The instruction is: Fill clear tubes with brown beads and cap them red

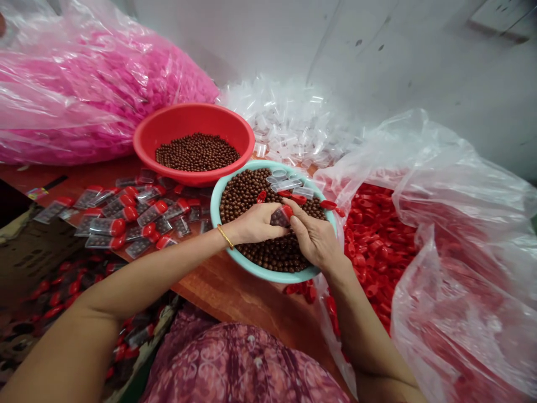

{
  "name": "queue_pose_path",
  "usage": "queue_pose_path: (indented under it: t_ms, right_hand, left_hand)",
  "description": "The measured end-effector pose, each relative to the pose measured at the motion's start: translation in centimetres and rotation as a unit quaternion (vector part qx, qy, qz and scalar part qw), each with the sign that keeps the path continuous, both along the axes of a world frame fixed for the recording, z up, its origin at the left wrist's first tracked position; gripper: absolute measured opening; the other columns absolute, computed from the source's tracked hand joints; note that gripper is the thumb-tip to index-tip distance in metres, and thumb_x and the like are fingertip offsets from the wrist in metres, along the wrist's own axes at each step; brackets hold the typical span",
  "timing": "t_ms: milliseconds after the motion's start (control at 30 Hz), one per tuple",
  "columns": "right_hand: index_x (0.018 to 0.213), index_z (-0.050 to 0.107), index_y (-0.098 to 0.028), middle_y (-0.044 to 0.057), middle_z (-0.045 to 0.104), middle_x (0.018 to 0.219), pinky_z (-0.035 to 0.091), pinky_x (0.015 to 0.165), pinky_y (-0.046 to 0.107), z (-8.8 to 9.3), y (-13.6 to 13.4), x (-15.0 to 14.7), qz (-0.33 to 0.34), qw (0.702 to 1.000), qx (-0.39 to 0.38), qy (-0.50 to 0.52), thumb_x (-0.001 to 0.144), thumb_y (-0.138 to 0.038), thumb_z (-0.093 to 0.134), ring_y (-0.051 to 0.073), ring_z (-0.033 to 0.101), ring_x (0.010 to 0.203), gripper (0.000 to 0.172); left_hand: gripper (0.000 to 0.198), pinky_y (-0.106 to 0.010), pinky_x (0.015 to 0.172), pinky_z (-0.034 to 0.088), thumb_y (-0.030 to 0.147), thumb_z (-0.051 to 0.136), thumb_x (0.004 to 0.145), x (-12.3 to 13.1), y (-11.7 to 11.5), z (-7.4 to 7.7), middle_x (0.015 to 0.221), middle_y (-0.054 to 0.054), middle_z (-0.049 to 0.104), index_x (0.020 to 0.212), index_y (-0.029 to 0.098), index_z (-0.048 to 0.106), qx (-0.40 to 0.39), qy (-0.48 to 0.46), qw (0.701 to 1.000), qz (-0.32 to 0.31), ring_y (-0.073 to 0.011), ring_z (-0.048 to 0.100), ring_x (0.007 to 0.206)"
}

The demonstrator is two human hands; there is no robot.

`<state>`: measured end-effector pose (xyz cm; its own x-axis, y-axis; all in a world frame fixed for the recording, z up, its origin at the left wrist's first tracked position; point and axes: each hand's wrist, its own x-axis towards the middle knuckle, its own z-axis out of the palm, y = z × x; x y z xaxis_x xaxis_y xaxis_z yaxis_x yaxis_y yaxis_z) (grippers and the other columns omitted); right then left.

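Over a teal bowl (216,208) full of small brown balls (272,254), my left hand (254,223) grips a small clear container (278,218) filled with the balls. My right hand (314,238) meets it from the right, its fingers pressed on the red cap (287,211) at the container's end. A few empty clear containers (286,183) and loose red caps (298,197) lie on the balls at the bowl's far side. A gold bangle (225,236) circles my left wrist.
A red bowl (184,124) of brown balls sits behind. Filled red-capped containers (121,221) lie on the wooden table (218,285) at left, more in a box (54,291) below. An open bag of red caps (377,246) is right, clear containers (293,120) behind, a pink bag (84,89) far left.
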<state>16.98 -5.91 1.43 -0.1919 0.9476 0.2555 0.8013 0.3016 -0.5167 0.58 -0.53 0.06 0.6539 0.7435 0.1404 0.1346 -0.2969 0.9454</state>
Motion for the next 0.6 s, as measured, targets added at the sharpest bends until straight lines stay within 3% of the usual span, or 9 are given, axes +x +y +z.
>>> queue_pose_path:
  t_ms: [167, 333, 467, 533, 600]
  right_hand:
    - [0.136, 0.048, -0.022, 0.005, 0.073, 0.088, 0.052, 0.073, 0.033, -0.4, -0.1, -0.3, 0.022, 0.999, -0.016, 0.034, 0.091, -0.042, 0.038, 0.022, 0.067, 0.077, 0.05]
    - [0.115, 0.067, -0.023, 0.004, 0.069, 0.071, 0.048, 0.062, 0.03, 0.5, 0.0, 0.5, 0.0, 0.999, 0.019, 0.043, 0.091, -0.05, 0.037, 0.019, 0.062, 0.062, 0.047]
    - [0.094, 0.072, -0.02, 0.002, 0.054, 0.054, 0.042, 0.055, 0.029, 0.5, 0.9, -0.2, -0.085, 0.973, 0.056, 0.209, 0.089, -0.063, 0.026, 0.015, 0.052, 0.052, 0.063]
    - [0.102, 0.068, -0.02, 0.002, 0.054, 0.059, 0.044, 0.056, 0.029, 0.2, 1.7, -1.3, -0.099, 0.945, 0.006, 0.311, 0.089, -0.066, 0.016, 0.015, 0.054, 0.055, 0.07]
    - [0.118, 0.06, -0.022, 0.005, 0.062, 0.078, 0.049, 0.065, 0.03, -0.2, 2.4, -2.5, -0.075, 0.923, -0.067, 0.371, 0.089, -0.064, 0.006, 0.017, 0.06, 0.07, 0.075]
  left_hand:
    - [0.015, -0.021, 0.056, 0.034, 0.026, 0.058, 0.068, 0.1, -0.1, -0.1, 0.062, 0.005, 0.047, 0.067, 0.016, 0.047, 0.017, 0.013, 1.0, 0.016, -0.0084, 0.042, 0.059]
    - [0.009, -0.021, 0.056, 0.033, 0.021, 0.058, 0.065, 0.2, -0.2, 0.5, 0.061, 0.005, 0.049, 0.066, 0.015, 0.05, 0.044, 0.054, 0.997, 0.016, -0.009, 0.043, 0.058]
    - [0.008, -0.022, 0.054, 0.032, 0.022, 0.057, 0.063, 0.2, -0.1, 0.8, 0.059, 0.004, 0.05, 0.064, 0.016, 0.051, 0.062, 0.082, 0.995, -0.016, -0.0091, 0.044, 0.056]
    - [0.012, -0.022, 0.052, 0.03, 0.023, 0.057, 0.063, 0.1, -0.2, 1.0, 0.055, 0.005, 0.047, 0.06, 0.017, 0.048, 0.079, 0.117, 0.99, -0.029, -0.009, 0.042, 0.052]
    - [0.015, -0.023, 0.051, 0.029, 0.024, 0.058, 0.063, 0.0, -0.4, 1.1, 0.052, 0.004, 0.045, 0.057, 0.017, 0.047, 0.096, 0.159, 0.981, -0.052, -0.0093, 0.04, 0.049]
